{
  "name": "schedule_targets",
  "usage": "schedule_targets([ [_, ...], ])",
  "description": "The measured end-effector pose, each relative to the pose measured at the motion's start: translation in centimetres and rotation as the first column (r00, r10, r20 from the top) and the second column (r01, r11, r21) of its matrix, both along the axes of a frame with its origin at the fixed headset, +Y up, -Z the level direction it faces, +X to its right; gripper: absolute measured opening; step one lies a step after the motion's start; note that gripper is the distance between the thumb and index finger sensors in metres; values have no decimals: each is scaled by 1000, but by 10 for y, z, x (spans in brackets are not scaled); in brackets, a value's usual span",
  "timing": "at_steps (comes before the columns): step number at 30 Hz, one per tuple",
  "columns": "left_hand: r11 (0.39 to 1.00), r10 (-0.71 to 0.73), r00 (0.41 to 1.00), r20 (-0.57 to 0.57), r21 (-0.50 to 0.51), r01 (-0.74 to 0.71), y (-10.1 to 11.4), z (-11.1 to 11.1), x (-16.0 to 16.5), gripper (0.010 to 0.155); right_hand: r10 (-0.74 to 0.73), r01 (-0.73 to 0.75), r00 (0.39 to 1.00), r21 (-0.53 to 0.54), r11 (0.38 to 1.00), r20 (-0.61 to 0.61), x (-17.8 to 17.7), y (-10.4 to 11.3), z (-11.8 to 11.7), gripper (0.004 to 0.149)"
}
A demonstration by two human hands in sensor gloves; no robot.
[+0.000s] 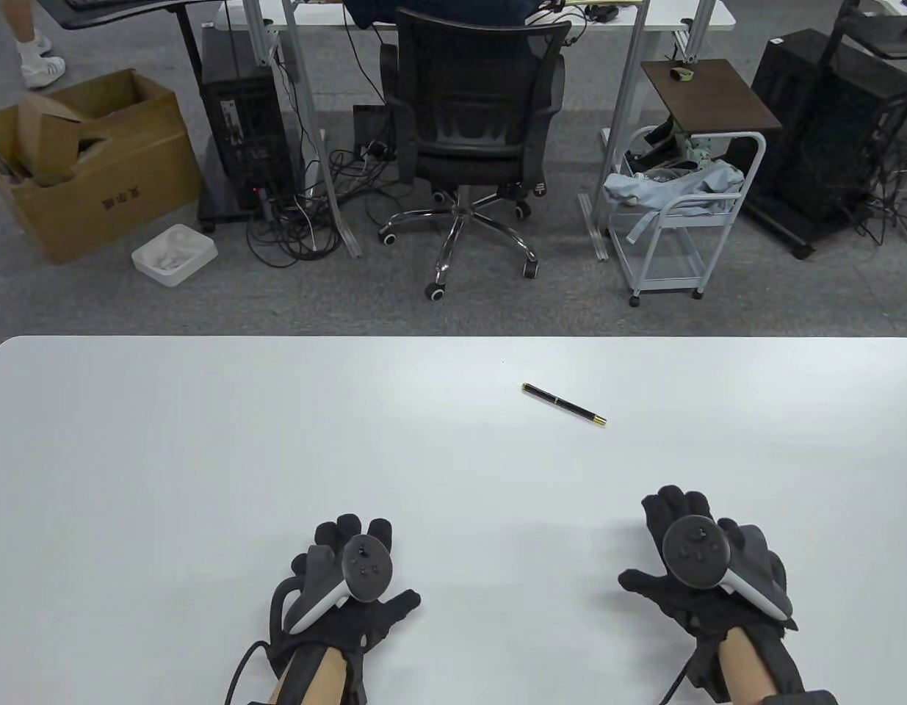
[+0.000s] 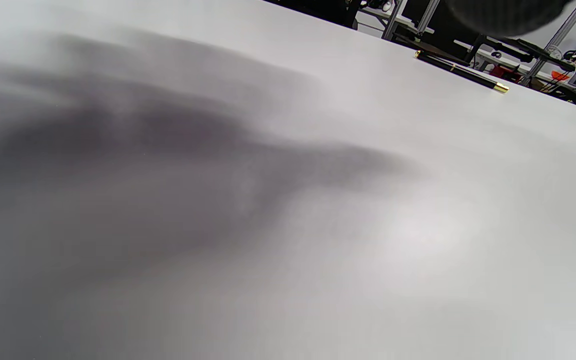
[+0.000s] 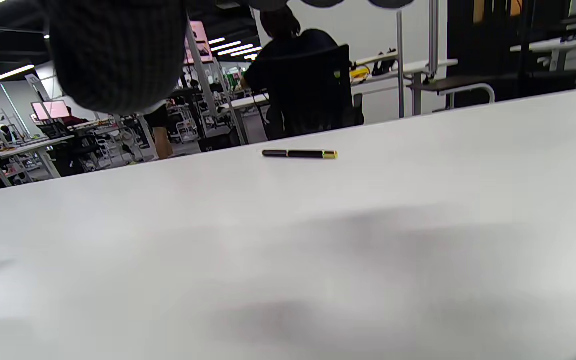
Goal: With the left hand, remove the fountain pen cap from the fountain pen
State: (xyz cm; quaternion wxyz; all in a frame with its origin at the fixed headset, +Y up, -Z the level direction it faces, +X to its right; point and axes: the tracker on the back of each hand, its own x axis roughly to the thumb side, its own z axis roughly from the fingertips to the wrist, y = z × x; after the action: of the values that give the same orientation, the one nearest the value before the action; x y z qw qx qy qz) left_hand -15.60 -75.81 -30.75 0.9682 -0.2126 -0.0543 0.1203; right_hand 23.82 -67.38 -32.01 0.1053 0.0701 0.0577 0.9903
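A black fountain pen (image 1: 564,404) with gold trim lies capped on the white table (image 1: 203,440), right of centre, slanting from upper left to lower right. It also shows in the left wrist view (image 2: 460,71) and in the right wrist view (image 3: 299,154). My left hand (image 1: 347,580) rests flat on the table near the front edge, fingers spread, holding nothing. My right hand (image 1: 699,565) rests flat at the front right, also holding nothing. Both hands are well short of the pen.
Beyond the table's far edge stand an office chair (image 1: 471,139), a white cart (image 1: 677,213), a cardboard box (image 1: 86,169) and desk frames. Nothing else lies on the table.
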Motion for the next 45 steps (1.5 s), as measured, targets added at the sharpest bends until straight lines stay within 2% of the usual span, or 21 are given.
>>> schedule_targets([
  [3,1000,1,1000,-2,3,-1,0,0,-2,94,0,-1,1000,61,998,13,-6,15,-21,90],
  [6,1000,1,1000,-2,10,-1,1,1,-3,94,-18,16,999,62,998,29,-10,24,-45,88],
  [14,1000,17,1000,6,-12,-17,-2,1,-2,94,-15,12,998,50,999,62,-24,26,-114,82],
  [21,999,28,999,40,-39,-26,-7,3,5,93,56,-60,996,73,996,67,-43,12,-175,74],
  [29,994,64,994,92,-91,-56,-17,5,16,93,57,-62,988,32,998,141,-39,-37,-236,65],
  [33,994,81,992,99,-87,-73,-18,5,19,93,26,-30,983,19,999,184,-33,-64,-254,60],
  [37,990,84,993,82,-116,-74,-26,4,15,93,86,-82,978,-28,996,188,-32,-86,-262,57],
  [40,989,78,995,69,-134,-68,-30,3,12,93,133,-128,976,-42,991,174,-38,-96,-263,56],
  [41,988,77,995,66,-135,-68,-31,3,11,93,153,-140,972,-82,987,177,-39,-96,-264,55],
  [45,990,71,996,62,-126,-63,-31,3,11,93,187,-174,968,-89,981,166,-43,-98,-264,49],
])
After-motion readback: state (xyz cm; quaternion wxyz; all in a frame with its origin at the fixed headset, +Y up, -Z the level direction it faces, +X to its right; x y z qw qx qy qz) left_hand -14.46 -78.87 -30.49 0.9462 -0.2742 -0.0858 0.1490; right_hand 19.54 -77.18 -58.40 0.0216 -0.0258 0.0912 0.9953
